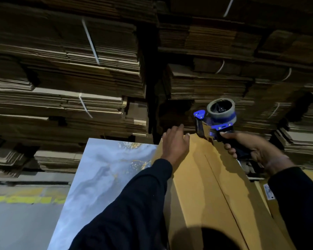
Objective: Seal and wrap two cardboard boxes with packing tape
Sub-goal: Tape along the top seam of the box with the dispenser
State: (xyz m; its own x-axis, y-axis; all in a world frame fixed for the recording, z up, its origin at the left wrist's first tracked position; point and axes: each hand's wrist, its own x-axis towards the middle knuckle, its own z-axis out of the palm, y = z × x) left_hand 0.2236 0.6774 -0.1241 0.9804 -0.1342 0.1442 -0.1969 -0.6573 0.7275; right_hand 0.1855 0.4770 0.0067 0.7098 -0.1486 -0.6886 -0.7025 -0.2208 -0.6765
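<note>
The left hand [175, 143] lies flat, fingers straight, on the smooth tan cardboard box [211, 186] at its far edge. The right hand [251, 147] grips the blue tape dispenser [215, 121], its blade end at that edge, beside the centre seam. The marbled table [105, 170] shows bare on the left.

The table [105, 177] has a blue-gray marbled top with gold specks. A tall yellow-brown cardboard box [206, 186] stands on the right side of the surface, reaching its far edge. The left side shows bare swirly top. Gray floor [16, 222] lies below.
</note>
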